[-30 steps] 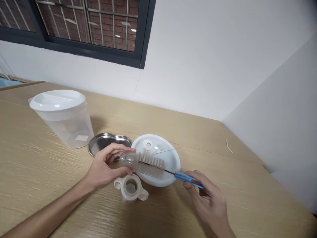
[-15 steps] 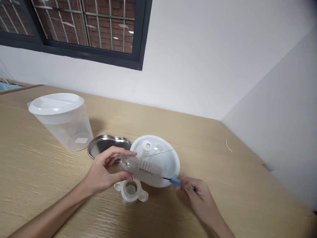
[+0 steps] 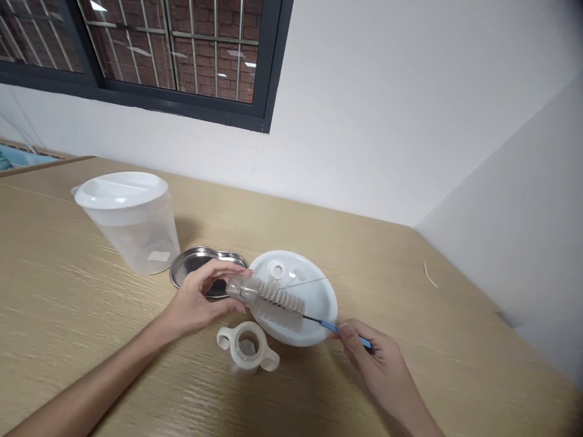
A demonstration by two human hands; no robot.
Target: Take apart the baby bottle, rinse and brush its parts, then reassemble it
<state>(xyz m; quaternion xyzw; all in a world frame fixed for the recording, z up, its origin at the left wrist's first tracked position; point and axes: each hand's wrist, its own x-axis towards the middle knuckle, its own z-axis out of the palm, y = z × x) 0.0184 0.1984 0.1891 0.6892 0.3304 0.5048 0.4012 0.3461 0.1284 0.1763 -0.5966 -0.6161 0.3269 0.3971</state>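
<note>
Between the thumb and fingers of my left hand [image 3: 198,297] is a clear domed bottle cap [image 3: 239,289], lying on its side with its mouth to the right. My right hand [image 3: 376,358] is closed round the blue handle of a bottle brush [image 3: 285,302]. The brush's white bristles reach to the cap's mouth, and the tip appears to be inside it. Below the cap a two-handled baby bottle [image 3: 248,346] stands upright without a lid. Behind the brush is a white oval dish [image 3: 325,303] holding a white ring [image 3: 276,270], a small translucent disc [image 3: 299,274] and a thin wire brush [image 3: 314,281].
A kidney-shaped metal tray [image 3: 182,267] lies behind my left hand. Farther left stands a translucent lidded pitcher [image 3: 132,227]. A thin pale strip [image 3: 429,274] lies on the wooden table [image 3: 136,340] at the right. White walls and a barred window [image 3: 182,54] border the table.
The bottle brush went leftward toward the cap, then back slightly right, its handle turning in my right hand. My left hand keeps its hold on the cap. The view has shifted a little.
</note>
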